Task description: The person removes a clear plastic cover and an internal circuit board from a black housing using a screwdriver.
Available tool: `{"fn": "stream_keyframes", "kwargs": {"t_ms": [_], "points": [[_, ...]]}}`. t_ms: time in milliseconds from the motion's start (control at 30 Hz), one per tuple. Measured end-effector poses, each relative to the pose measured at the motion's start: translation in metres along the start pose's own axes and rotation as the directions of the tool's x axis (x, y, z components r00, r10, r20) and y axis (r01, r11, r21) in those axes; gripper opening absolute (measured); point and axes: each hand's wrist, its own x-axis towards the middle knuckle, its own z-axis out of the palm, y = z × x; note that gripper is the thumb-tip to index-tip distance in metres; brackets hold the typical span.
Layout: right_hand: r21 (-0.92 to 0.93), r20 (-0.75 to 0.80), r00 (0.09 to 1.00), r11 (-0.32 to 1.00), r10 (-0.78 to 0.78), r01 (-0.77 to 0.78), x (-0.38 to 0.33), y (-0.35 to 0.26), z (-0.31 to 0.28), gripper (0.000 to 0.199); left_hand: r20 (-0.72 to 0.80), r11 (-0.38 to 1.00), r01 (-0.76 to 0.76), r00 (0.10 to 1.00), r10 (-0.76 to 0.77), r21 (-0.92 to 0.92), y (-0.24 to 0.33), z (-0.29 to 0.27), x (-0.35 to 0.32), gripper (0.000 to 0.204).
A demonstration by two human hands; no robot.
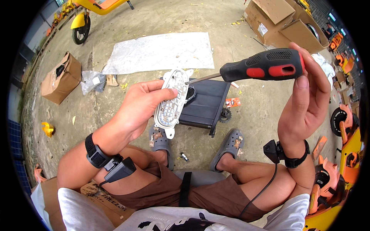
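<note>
The concrete floor [162, 15] carries a silver sheet [162, 52], cardboard boxes [287, 21] at upper right and a smaller box [61, 79] at left, with a yellow scooter [90, 9] at the top edge. Just past the person's grey clogs [230, 144] lies a black box [206, 104], with a small sprocket [224, 114] beside it.

The left hand [138, 106] is closed round a pale oval lamp housing [172, 98], thumb across its face, holding it upright in the air above the black box. The right hand [308, 96] grips a screwdriver [246, 71] by the end of its black-and-red handle, fingers wrapped round the butt; the shaft runs left and its tip touches the upper part of the housing.

To do this well, the tip should seat squarely in the screw head, the shaft in line with the screw rather than slanted. A grip nearer the handle's middle would probably give steadier pressure. The left hand should likely brace the housing firmly, fingers away from the tip, so a slip does no harm.
</note>
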Motion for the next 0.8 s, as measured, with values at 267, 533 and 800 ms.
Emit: {"fn": "stream_keyframes", "kwargs": {"t_ms": [267, 533, 800], "points": [[0.003, -0.029, 0.999, 1.0, 0.022, -0.022, 0.0, 0.002, 0.0, 0.026, -0.01, 1.0, -0.005, 1.0, 0.005, 0.006, 0.001, 0.001, 0.0, 0.02], [0.015, -0.023, 1.0, 1.0, 0.012, -0.011, -0.002, 0.01, -0.002, 0.024, -0.019, 1.0, 0.005, 1.0, -0.005, 0.005, 0.002, 0.002, -0.001, 0.017], [0.006, -0.042, 0.997, 0.998, 0.059, -0.059, -0.006, 0.008, 0.001, 0.026, -0.019, 1.0, -0.007, 1.0, 0.007, 0.002, 0.0, -0.001, 0.0, 0.02]]}}
